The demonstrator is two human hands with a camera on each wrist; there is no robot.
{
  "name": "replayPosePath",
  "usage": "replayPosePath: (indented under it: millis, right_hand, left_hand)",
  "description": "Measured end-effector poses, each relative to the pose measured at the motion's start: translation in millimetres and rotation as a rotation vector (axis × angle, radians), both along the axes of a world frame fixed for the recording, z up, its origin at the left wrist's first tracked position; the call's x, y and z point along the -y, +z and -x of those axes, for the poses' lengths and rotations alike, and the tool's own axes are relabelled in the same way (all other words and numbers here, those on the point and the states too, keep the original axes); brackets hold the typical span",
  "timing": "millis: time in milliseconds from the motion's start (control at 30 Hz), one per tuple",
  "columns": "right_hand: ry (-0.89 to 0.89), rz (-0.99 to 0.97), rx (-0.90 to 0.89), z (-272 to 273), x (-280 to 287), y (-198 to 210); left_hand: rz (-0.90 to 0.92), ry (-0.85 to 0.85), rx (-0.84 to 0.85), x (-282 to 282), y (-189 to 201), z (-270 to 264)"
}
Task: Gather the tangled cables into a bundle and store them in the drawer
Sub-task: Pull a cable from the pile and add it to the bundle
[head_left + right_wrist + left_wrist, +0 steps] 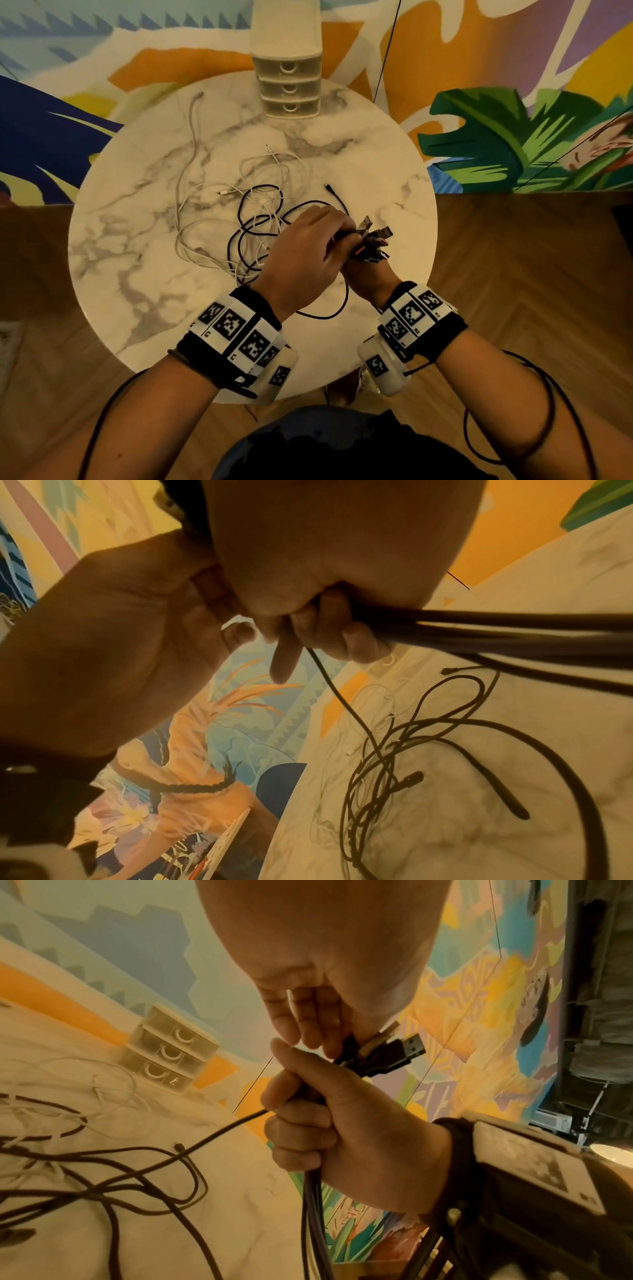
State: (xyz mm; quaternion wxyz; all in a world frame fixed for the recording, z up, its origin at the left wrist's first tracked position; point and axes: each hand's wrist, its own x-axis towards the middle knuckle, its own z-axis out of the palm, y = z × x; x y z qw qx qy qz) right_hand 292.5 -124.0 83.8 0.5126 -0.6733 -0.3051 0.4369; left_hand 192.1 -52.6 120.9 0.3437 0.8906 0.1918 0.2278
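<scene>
Together, two hands hold one bunch of cable ends [373, 241] above the round marble table [137, 246], the right hand [346, 1131] fisted around it, the left hand [308, 253] pinching its plugs, while loose black and white cables [253, 219] sprawl before one three-drawer unit [289, 85].
</scene>
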Motion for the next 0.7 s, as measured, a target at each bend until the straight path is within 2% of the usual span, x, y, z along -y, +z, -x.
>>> replayPosePath:
  millis: [67, 133, 167, 200, 267, 333, 400, 433, 600, 700]
  right_hand:
    - [-0.022, -0.044, -0.1, 3, 0, 5]
    - [-0.038, -0.053, -0.068, 1, 1, 4]
    - [-0.043, -0.063, -0.002, -1, 3, 2]
    - [-0.066, -0.082, 0.046, -3, 5, 1]
    - [-0.125, -0.141, 0.015, -5, 7, 0]
    - [-0.171, -0.177, -0.176, -8, 10, -1]
    - [-0.23, -0.207, -0.39, -11, 14, 1]
    - [-0.26, -0.222, -0.436, -13, 17, 1]
    - [-0.305, -0.313, -0.389, -26, 28, 2]
    - [-0.326, -0.336, -0.332, -30, 32, -1]
  left_hand:
    - [0.142, 0.076, 0.084, 1, -3, 2]
    - [0.378, 0.193, 0.129, 2, -16, 5]
    - [0.487, 0.207, 0.071, 4, -26, 7]
    - [0.556, 0.174, -0.06, 6, -40, 9]
    - [0.628, 0.054, -0.344, 13, -77, 17]
    - [0.598, 0.033, -0.452, 17, -116, 31]
    - [0.485, 0.101, -0.517, 6, -143, 48]
    - [0.417, 0.134, -0.536, -4, -149, 55]
    - [0.167, 0.329, -0.453, -73, -123, 49]
    - [0.166, 0.398, -0.386, -82, -120, 45]
